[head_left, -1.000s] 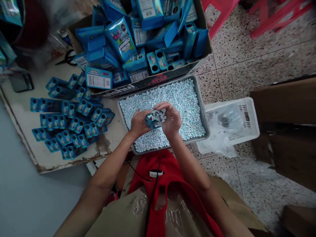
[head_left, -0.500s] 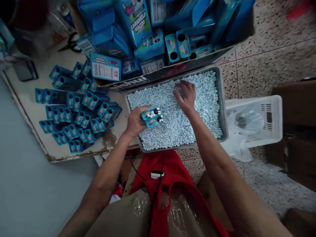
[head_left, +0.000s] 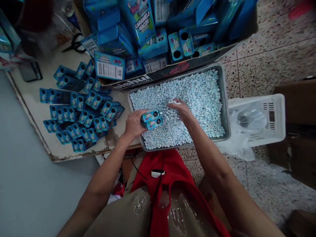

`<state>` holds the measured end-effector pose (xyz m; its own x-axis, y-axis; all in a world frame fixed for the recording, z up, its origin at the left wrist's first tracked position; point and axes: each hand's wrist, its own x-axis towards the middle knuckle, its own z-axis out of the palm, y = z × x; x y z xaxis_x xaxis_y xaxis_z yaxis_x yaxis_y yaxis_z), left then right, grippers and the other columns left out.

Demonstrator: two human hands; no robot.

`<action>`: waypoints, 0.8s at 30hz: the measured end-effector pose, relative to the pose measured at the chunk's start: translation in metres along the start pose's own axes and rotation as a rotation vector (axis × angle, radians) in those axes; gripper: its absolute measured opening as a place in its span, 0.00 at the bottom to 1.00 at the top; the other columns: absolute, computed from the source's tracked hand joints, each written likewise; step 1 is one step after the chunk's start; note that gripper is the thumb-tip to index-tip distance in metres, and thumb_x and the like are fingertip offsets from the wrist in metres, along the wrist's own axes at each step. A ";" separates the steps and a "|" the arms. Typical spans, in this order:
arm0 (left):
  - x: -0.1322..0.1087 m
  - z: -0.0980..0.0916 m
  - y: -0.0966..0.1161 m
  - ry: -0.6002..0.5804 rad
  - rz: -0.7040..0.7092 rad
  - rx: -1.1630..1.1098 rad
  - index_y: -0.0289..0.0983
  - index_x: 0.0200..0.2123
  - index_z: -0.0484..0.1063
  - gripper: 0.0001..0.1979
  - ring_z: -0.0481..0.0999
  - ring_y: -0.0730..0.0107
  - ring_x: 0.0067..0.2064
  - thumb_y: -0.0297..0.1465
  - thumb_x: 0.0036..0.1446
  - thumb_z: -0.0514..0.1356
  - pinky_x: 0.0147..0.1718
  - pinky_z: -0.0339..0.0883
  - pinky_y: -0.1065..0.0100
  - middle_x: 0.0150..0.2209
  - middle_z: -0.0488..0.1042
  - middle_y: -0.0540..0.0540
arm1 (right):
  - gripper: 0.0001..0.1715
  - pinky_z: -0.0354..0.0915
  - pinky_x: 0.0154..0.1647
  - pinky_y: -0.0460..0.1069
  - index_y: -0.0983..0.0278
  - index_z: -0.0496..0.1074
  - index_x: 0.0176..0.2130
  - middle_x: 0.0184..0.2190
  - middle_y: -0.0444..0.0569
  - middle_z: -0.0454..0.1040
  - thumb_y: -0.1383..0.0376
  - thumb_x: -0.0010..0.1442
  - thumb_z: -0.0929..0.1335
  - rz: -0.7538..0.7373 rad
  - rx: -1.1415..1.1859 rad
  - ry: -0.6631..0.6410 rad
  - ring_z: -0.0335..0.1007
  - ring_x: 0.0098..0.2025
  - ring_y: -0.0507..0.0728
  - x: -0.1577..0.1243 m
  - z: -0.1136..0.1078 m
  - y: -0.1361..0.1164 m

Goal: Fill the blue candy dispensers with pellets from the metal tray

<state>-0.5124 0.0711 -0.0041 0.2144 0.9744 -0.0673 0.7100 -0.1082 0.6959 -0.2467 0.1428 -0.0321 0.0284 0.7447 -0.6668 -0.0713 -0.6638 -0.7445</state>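
My left hand (head_left: 134,125) is closed round two small blue candy boxes (head_left: 152,119), held side by side over the left part of a metal tray (head_left: 226,108). Dark round holes show in their upper ends. Small pale blue and white candies (head_left: 197,115) fill the tray. Just right of the boxes, my right hand (head_left: 182,110) is low over the candies with fingers curled; some white candies show at its fingers. Part of its grip is hidden from above.
Several similar blue boxes (head_left: 84,117) stand grouped on the worn table (head_left: 59,149) at left. Behind the tray, a cardboard carton (head_left: 158,73) holds larger blue boxes. Scissors (head_left: 76,44) and a phone-like dark object (head_left: 31,71) lie farther back. A white plastic crate (head_left: 278,118) is at right.
My right hand has moved left and nearer across the tray, its fingers curling in. White candies that lay on the box tops are mostly gone from there. My left hand still holds the boxes.
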 end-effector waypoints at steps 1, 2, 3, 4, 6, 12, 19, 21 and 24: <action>-0.002 0.002 0.001 0.019 -0.027 -0.024 0.43 0.55 0.77 0.34 0.84 0.45 0.53 0.38 0.42 0.77 0.53 0.78 0.51 0.52 0.84 0.42 | 0.26 0.79 0.45 0.59 0.59 0.73 0.36 0.29 0.45 0.79 0.48 0.45 0.80 0.054 0.161 -0.091 0.80 0.42 0.63 -0.009 0.003 -0.004; -0.004 0.004 0.002 0.041 -0.051 -0.049 0.42 0.54 0.76 0.34 0.85 0.47 0.51 0.37 0.41 0.78 0.51 0.79 0.53 0.51 0.84 0.42 | 0.28 0.80 0.43 0.59 0.59 0.73 0.35 0.30 0.46 0.80 0.43 0.46 0.79 0.069 0.297 -0.170 0.81 0.42 0.64 -0.019 0.007 -0.008; -0.006 0.008 0.004 0.059 -0.069 -0.068 0.42 0.54 0.76 0.35 0.85 0.48 0.50 0.36 0.41 0.78 0.50 0.79 0.55 0.50 0.84 0.43 | 0.30 0.81 0.42 0.59 0.59 0.73 0.34 0.32 0.48 0.81 0.38 0.49 0.76 0.044 0.400 -0.230 0.82 0.44 0.64 -0.030 0.013 -0.012; -0.007 0.013 0.008 0.072 -0.083 -0.081 0.42 0.54 0.76 0.35 0.85 0.50 0.49 0.36 0.40 0.78 0.49 0.79 0.57 0.50 0.84 0.44 | 0.32 0.81 0.43 0.60 0.59 0.73 0.33 0.34 0.50 0.81 0.34 0.52 0.72 -0.017 0.466 -0.265 0.82 0.47 0.65 -0.042 0.019 -0.016; -0.009 0.021 0.016 0.078 -0.094 -0.083 0.42 0.54 0.76 0.35 0.85 0.50 0.48 0.35 0.40 0.78 0.49 0.78 0.58 0.49 0.84 0.45 | 0.36 0.81 0.49 0.63 0.58 0.73 0.31 0.37 0.52 0.83 0.30 0.59 0.65 -0.188 0.484 -0.254 0.82 0.51 0.65 -0.066 0.032 -0.025; -0.011 0.024 0.040 0.097 -0.061 -0.070 0.43 0.54 0.76 0.34 0.84 0.49 0.52 0.36 0.41 0.78 0.52 0.77 0.57 0.51 0.84 0.44 | 0.32 0.70 0.67 0.67 0.56 0.78 0.28 0.45 0.47 0.84 0.36 0.65 0.65 -0.621 0.175 -0.129 0.79 0.55 0.64 -0.115 0.046 -0.043; -0.009 0.032 0.032 0.175 -0.050 -0.207 0.42 0.53 0.75 0.35 0.86 0.52 0.51 0.40 0.41 0.79 0.51 0.79 0.58 0.51 0.84 0.45 | 0.32 0.62 0.74 0.68 0.54 0.84 0.43 0.64 0.46 0.76 0.37 0.70 0.62 -0.614 -0.024 -0.126 0.69 0.71 0.64 -0.121 0.012 -0.034; -0.006 0.041 0.031 0.182 -0.049 -0.233 0.42 0.54 0.75 0.37 0.86 0.51 0.51 0.41 0.39 0.81 0.52 0.79 0.55 0.51 0.84 0.44 | 0.28 0.61 0.74 0.68 0.53 0.83 0.47 0.67 0.48 0.74 0.41 0.72 0.64 -0.591 -0.136 0.032 0.67 0.72 0.63 -0.109 -0.015 -0.017; 0.000 0.052 0.033 0.224 -0.061 -0.317 0.44 0.54 0.75 0.38 0.86 0.51 0.48 0.45 0.40 0.81 0.50 0.81 0.52 0.49 0.85 0.44 | 0.25 0.60 0.74 0.69 0.58 0.82 0.49 0.62 0.55 0.76 0.43 0.67 0.69 -0.590 -0.391 0.296 0.69 0.69 0.64 -0.089 -0.062 0.015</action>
<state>-0.4542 0.0570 -0.0182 0.0013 0.9998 0.0178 0.4672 -0.0163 0.8840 -0.1886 0.0624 0.0133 0.2224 0.9703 -0.0956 0.3949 -0.1793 -0.9011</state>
